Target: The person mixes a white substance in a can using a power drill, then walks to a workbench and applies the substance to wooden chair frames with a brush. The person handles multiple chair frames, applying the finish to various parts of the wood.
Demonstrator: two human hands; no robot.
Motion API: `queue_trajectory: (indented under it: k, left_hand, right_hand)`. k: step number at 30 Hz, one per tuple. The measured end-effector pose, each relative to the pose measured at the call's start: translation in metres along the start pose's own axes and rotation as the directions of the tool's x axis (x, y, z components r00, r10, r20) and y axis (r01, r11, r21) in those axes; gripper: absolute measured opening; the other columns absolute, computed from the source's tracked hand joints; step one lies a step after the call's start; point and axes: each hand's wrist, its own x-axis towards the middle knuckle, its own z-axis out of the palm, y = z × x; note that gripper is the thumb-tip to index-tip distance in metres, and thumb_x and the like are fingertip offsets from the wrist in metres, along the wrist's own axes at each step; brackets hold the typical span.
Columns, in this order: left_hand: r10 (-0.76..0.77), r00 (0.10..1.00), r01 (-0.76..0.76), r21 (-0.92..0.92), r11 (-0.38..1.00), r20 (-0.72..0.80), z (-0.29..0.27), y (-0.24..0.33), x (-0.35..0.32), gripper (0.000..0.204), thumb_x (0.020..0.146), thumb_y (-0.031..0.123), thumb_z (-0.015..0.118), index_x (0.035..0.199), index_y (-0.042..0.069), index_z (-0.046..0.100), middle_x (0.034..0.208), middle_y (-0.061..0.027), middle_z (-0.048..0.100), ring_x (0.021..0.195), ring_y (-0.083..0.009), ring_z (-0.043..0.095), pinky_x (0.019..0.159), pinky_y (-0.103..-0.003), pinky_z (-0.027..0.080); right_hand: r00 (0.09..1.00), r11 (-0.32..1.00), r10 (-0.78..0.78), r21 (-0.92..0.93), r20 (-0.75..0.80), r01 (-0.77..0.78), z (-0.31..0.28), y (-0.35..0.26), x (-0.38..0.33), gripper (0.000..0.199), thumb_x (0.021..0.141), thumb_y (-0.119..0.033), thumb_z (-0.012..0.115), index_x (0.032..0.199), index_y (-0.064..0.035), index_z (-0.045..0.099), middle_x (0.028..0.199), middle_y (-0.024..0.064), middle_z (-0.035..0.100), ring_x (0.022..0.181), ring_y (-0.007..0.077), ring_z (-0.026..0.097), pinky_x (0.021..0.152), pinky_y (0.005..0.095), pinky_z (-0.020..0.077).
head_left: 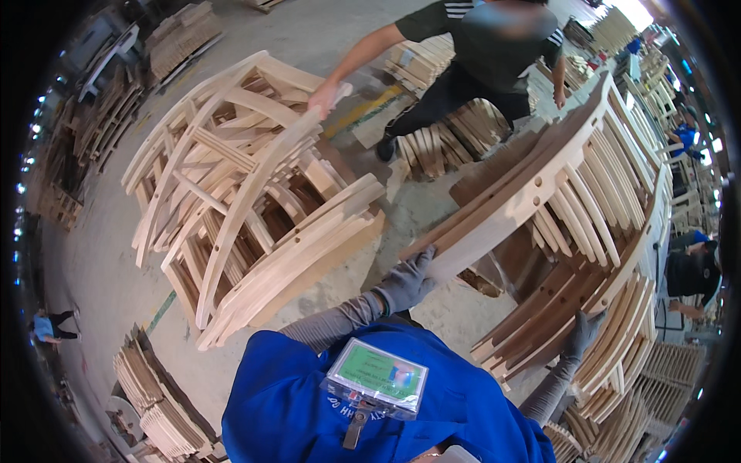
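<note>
Left glove: the left hand (407, 284), in a grey glove, is closed around the near end of the left rail of the slatted wooden frame (552, 181), fingers wrapped over its edge

Right glove: the right hand (583, 337), gloved alike, lies against the lower right part of the slatted frame (whether its fingers clench there I cannot tell, since they are partly hidden)

Slatted frame: it stretches up and away from both hands, its left rail curving from the left hand toward the upper right, with bored holes along it and a row of curved slats on its right side

Blue top: the person's blue top (270, 386), with a badge (378, 378) on it, is on the near side of the slatted frame

Loose stack: pale curved pieces (621, 328) sit near the lower right of the slatted frame

Big pile: a wooden pile (301, 238) of curved rails stands left of the slatted frame, apart from it

Co-worker: beyond the slatted frame, toward the upper left, a person in a dark shirt (505, 58) has one hand (323, 96) on the pile's topmost curved rail
</note>
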Motion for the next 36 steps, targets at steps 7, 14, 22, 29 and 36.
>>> queue_trajectory:
  k: [7, 14, 22, 29, 36]
  left_hand:
    - [-0.030, 0.996, 0.027, 0.027, 0.999, 0.085, -0.008, 0.005, 0.000, 0.072, 0.085, 0.028, 0.055, 0.141, -0.001, 0.019, 0.131, -0.0290, 0.039, 0.117, -0.0412, 0.044, 0.098, -0.042, 0.037]
    - [0.039, 0.999, -0.041, 0.081, 0.996, 0.035, -0.005, 0.002, -0.001, 0.073, 0.085, 0.029, 0.053, 0.141, -0.002, 0.018, 0.129, -0.0301, 0.041, 0.106, -0.0436, 0.052, 0.091, -0.045, 0.042]
    - [-0.004, 0.998, -0.002, 0.091, 0.996, 0.062, -0.011, 0.010, -0.002, 0.074, 0.085, 0.032, 0.052, 0.141, -0.001, 0.017, 0.131, -0.0297, 0.039, 0.106, -0.0432, 0.052, 0.092, -0.045, 0.042]
    - [-0.013, 0.998, -0.004, 0.228, 0.974, 0.069, -0.005, 0.007, 0.002, 0.078, 0.085, 0.039, 0.053, 0.141, -0.002, 0.017, 0.129, -0.0297, 0.041, 0.107, -0.0416, 0.052, 0.093, -0.042, 0.041]
    - [-0.070, 0.990, 0.046, 0.188, 0.981, 0.124, -0.011, 0.014, 0.000, 0.079, 0.086, 0.040, 0.052, 0.141, -0.004, 0.017, 0.126, -0.0302, 0.043, 0.104, -0.0411, 0.054, 0.091, -0.042, 0.043]
  right_hand:
    - [1.000, 0.993, -0.024, 0.120, 0.021, 0.021, -0.003, 0.010, -0.003, 0.073, 0.079, -0.013, 0.057, 0.140, 0.0051, 0.022, 0.141, 0.0204, 0.032, 0.130, 0.0258, 0.032, 0.106, 0.0313, 0.0250]
    - [1.000, 0.990, -0.011, 0.139, -0.003, 0.011, -0.002, 0.004, -0.005, 0.073, 0.079, -0.016, 0.057, 0.141, 0.0012, 0.023, 0.139, 0.0198, 0.036, 0.127, 0.0278, 0.037, 0.104, 0.0326, 0.0290]
    - [0.998, 0.998, -0.055, 0.014, -0.018, 0.055, -0.003, 0.005, -0.004, 0.073, 0.080, -0.019, 0.056, 0.141, 0.0024, 0.022, 0.140, 0.0214, 0.035, 0.127, 0.0289, 0.037, 0.104, 0.0331, 0.0290]
    - [1.000, 0.999, -0.007, 0.039, -0.004, 0.007, -0.004, 0.009, -0.004, 0.075, 0.080, -0.017, 0.057, 0.142, 0.0036, 0.019, 0.141, 0.0212, 0.033, 0.124, 0.0273, 0.039, 0.103, 0.0318, 0.0299]
    - [0.999, 0.992, 0.013, 0.124, 0.035, -0.018, -0.004, 0.024, 0.002, 0.074, 0.081, -0.016, 0.057, 0.141, 0.0050, 0.020, 0.142, 0.0191, 0.031, 0.126, 0.0243, 0.036, 0.104, 0.0297, 0.0282]
